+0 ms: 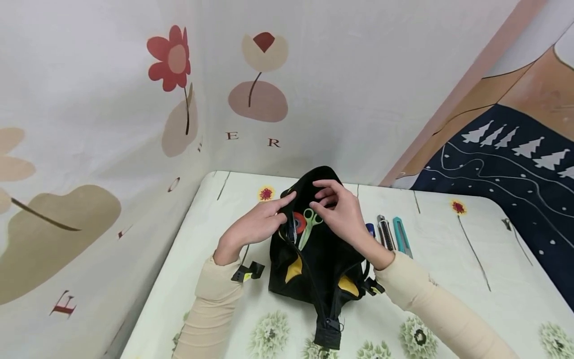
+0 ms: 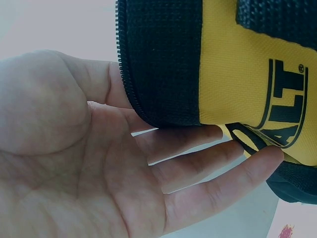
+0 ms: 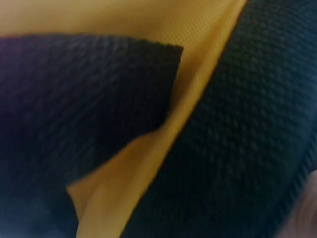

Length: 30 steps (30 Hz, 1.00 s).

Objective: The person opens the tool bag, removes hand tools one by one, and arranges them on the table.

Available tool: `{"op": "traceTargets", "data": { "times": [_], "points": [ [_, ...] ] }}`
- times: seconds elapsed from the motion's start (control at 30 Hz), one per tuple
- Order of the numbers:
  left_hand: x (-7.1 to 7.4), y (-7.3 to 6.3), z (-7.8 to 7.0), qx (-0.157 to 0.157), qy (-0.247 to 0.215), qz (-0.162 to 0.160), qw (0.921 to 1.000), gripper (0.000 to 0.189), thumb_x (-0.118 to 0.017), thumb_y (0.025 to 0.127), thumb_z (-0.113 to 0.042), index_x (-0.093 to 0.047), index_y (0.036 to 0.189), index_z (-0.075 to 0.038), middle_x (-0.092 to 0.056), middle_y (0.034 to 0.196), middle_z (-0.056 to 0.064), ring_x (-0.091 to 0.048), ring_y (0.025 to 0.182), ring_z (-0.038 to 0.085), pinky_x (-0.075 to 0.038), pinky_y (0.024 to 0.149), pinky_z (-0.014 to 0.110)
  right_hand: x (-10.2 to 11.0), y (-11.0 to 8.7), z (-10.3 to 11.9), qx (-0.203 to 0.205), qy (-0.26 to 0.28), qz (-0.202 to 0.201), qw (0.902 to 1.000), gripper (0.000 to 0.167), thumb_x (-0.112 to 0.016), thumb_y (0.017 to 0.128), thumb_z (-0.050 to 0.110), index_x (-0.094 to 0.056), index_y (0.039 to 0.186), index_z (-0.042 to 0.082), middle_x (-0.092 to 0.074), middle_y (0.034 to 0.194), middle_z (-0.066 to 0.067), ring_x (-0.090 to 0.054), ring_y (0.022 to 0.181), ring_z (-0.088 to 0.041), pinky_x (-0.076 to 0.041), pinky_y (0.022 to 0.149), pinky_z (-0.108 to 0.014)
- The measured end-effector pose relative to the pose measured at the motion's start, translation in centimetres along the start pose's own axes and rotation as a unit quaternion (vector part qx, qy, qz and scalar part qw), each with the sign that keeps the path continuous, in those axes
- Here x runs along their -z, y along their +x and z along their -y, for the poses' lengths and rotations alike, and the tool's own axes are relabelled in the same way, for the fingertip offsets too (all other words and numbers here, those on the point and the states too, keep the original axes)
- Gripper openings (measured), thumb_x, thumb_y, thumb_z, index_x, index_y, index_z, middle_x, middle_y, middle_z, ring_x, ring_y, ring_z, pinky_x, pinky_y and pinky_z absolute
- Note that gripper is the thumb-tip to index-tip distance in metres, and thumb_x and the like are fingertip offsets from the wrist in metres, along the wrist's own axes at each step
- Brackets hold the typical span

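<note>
With straight fingers, your left hand (image 1: 253, 224) touches the black-and-yellow cloth bag (image 1: 280, 274) on the white flowery tabletop (image 1: 177, 279). Your right hand (image 1: 342, 212), loosely bent and holding nothing, is near the pale green scissors (image 1: 307, 230) inside.

I count one bag (image 1: 323, 262), one pair of scissors (image 1: 308, 227), one red roll (image 1: 302, 220), two cutters (image 1: 385, 233) (image 1: 402, 237), one blue object (image 1: 370, 229) (mostly hidden) and my two hands (image 1: 256, 225) (image 1: 343, 212).
</note>
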<state>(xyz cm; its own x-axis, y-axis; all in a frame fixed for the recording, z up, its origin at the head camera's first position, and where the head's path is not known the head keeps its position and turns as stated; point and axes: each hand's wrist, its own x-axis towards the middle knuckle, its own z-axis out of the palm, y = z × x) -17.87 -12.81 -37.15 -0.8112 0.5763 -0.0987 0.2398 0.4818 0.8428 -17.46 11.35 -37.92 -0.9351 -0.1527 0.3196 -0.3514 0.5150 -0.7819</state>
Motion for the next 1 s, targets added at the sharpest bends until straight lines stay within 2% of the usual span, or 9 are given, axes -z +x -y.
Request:
{"op": "traceTargets", "data": {
  "times": [0.17,0.3,0.53,0.77,1.0],
  "points": [
    [-0.1,0.2,-0.2,-0.001,-0.002,0.005,1.0,0.067,-0.04,0.111,-0.008,-0.027,0.177,-0.009,-0.033,0.058,-0.008,-0.027,0.047,0.01,-0.028,0.052,0.026,-0.9,0.4,-0.3,-0.024,0.003,-0.008,0.9997,0.05,-0.083,0.097,0.004,-0.067,0.145,0.002,-0.075,0.112,-0.017,-0.076,0.095,-0.031,-0.059,0.08,-0.033],
    [-0.1,0.2,-0.5,-0.002,0.0,0.007,1.0,0.067,-0.04,0.112,-0.009,-0.026,0.177,-0.009,-0.034,0.058,-0.008,-0.027,0.047,0.01,-0.029,0.052,0.025,-1.4,0.5,-0.6,-0.041,-0.005,-0.012,0.9991,0.056,-0.083,0.098,0.007,-0.063,0.15,0.004,-0.075,0.115,-0.017,-0.076,0.097,-0.031,-0.06,0.08,-0.039],
    [0.1,0.1,-0.7,0.01,-0.004,0.012,0.9999,0.068,-0.039,0.112,-0.012,-0.024,0.178,-0.014,-0.035,0.058,-0.007,-0.028,0.048,0.012,-0.03,0.053,0.026,-2.6,0.5,-1.4,-0.07,0.004,0.007,0.9975,0.065,-0.085,0.096,0.006,-0.057,0.155,0.005,-0.075,0.119,-0.019,-0.077,0.103,-0.034,-0.063,0.088,-0.051],
    [0.3,-0.2,-0.3,0.009,-0.003,0.006,0.9999,0.068,-0.039,0.112,-0.012,-0.025,0.178,-0.013,-0.033,0.058,-0.008,-0.026,0.049,0.011,-0.028,0.054,0.026,-3.8,0.6,-2.3,-0.096,0.012,0.055,0.9938,0.069,-0.085,0.096,0.005,-0.053,0.157,0.002,-0.072,0.122,-0.025,-0.076,0.105,-0.037,-0.063,0.089,-0.05],
    [0.3,-0.5,-0.5,0.007,0.001,0.0,1.0,0.068,-0.04,0.111,-0.012,-0.026,0.178,-0.014,-0.033,0.058,-0.009,-0.026,0.048,0.01,-0.029,0.053,0.026,-4.5,0.7,-3.4,-0.151,0.045,0.125,0.9796,0.074,-0.085,0.095,0.003,-0.049,0.161,-0.001,-0.067,0.125,-0.027,-0.073,0.096,-0.029,-0.061,0.081,-0.036]
  ]
}}
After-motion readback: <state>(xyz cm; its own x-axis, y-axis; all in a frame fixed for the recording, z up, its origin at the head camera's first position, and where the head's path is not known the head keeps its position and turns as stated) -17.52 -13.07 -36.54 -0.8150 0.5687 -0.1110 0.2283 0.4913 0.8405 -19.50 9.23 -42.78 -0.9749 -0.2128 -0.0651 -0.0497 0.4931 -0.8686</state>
